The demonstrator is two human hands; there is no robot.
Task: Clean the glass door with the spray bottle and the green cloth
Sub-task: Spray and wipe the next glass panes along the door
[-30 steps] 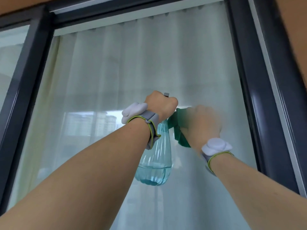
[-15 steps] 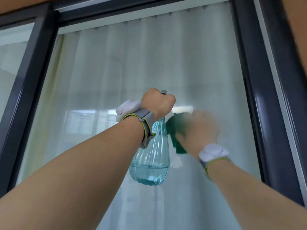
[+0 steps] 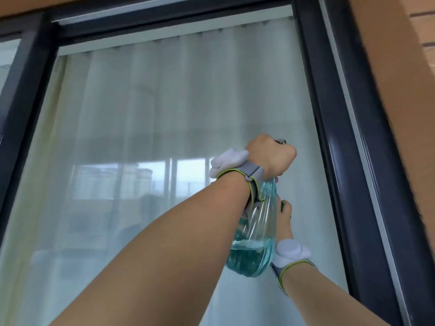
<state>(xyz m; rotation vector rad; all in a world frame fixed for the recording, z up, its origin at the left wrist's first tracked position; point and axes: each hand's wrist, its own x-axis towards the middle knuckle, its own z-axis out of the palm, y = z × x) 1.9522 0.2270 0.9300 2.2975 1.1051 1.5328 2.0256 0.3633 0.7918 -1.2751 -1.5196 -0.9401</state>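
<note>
two hands up at the glass, wiping and spraying step under way

most of the view is the glass door [image 3: 164, 114], its pane backed by a sheer white curtain [image 3: 188, 85] and edged by a dark frame [image 3: 329, 137] running from 12 o'clock down to 4 o'clock. a reflection of buildings sits on the pane at about 9 o'clock.

the spray bottle [image 3: 254, 241], clear ribbed plastic with blue-green liquid pooled in its lower part, hangs just right of centre at about 4 o'clock. the left hand [image 3: 270, 158] is curled tight round the bottle's head, nozzle end toward the pane, a grey wrist band [image 3: 233, 165] behind it.

the right hand [image 3: 284, 217] sits at 5 o'clock, mostly hidden behind the bottle; only a sliver of the green cloth [image 3: 282, 204] shows at its fingertips, so i cannot tell how the fingers lie on it, though it seems pressed to the glass.

judgement: this is the wipe-and-respray phase on the right side of the pane. next, the bottle likely needs to swing clear of the cloth hand, or squirt an unwiped patch toward 10 o'clock, with the cloth following flat and firm.
</note>
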